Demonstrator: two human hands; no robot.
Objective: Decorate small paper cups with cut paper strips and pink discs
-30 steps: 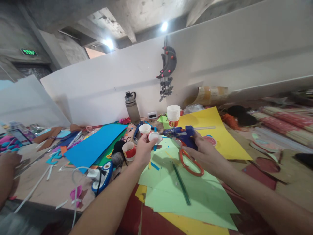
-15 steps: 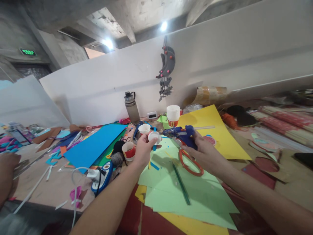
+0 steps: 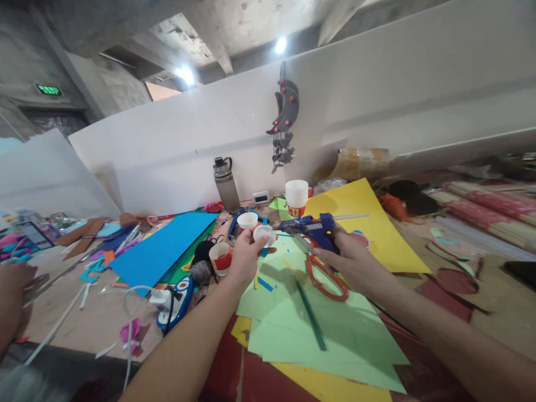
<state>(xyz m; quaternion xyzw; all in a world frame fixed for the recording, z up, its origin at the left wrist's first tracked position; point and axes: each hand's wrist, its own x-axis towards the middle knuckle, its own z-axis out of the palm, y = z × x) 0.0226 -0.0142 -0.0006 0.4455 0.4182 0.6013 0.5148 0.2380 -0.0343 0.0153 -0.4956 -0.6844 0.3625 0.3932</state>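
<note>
My left hand (image 3: pixel 244 258) is closed round a small white paper cup (image 3: pixel 265 235), held above the light green paper sheets (image 3: pixel 301 324). My right hand (image 3: pixel 349 258) grips a blue glue gun (image 3: pixel 310 227) whose nozzle points left at the cup, a short gap apart. Red-handled scissors (image 3: pixel 325 276) lie on the green paper just below my right hand. A second white cup (image 3: pixel 247 220) stands behind the held one, and a red and white cup (image 3: pixel 220 258) stands to the left of my left hand.
A stack of paper cups (image 3: pixel 297 197), a grey water bottle (image 3: pixel 226 183), blue card (image 3: pixel 163 245) and yellow card (image 3: pixel 364 223) lie further back. A green ruler (image 3: pixel 310 315) rests on the paper. Another person's hand (image 3: pixel 12 290) is at the far left among paper scraps. A white partition (image 3: pixel 377 106) stands behind.
Almost nothing has moved. The glue gun has lifted slightly and stays aimed at the cup in my left hand.
</note>
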